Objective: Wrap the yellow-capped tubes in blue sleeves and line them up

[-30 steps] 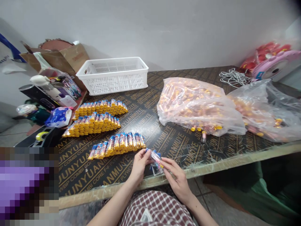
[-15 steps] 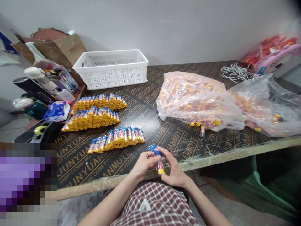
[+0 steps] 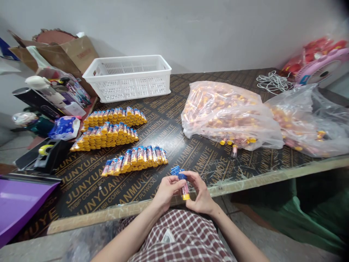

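Observation:
Near the table's front edge, my left hand (image 3: 165, 192) pinches blue label material at the top of a small clear tube (image 3: 185, 190) with pinkish contents and a yellow cap pointing down. The fingers of my right hand (image 3: 202, 195) curl around the same tube from the other side, thumb by the cap. Blue label pieces (image 3: 175, 170) show just beyond my left fingertips; I cannot tell whether they lie on the table or are held. Left of my hands lies a row of labelled tubes (image 3: 136, 157) with yellow caps. Two more stacked piles (image 3: 105, 137) stand behind that row.
A white plastic basket (image 3: 131, 85) stands at the back. Clear bags (image 3: 223, 112) of unlabelled tubes fill the right side, one loose tube (image 3: 234, 150) in front. At left are a tape dispenser (image 3: 45, 153), purple tray (image 3: 24, 203) and cardboard box (image 3: 79, 54). A pink fan (image 3: 313, 69) is far right.
Both hands stay on the tube, with only a slight shift of the fingers around the blue label. The view has moved slightly, and the purple tray now shows clearly.

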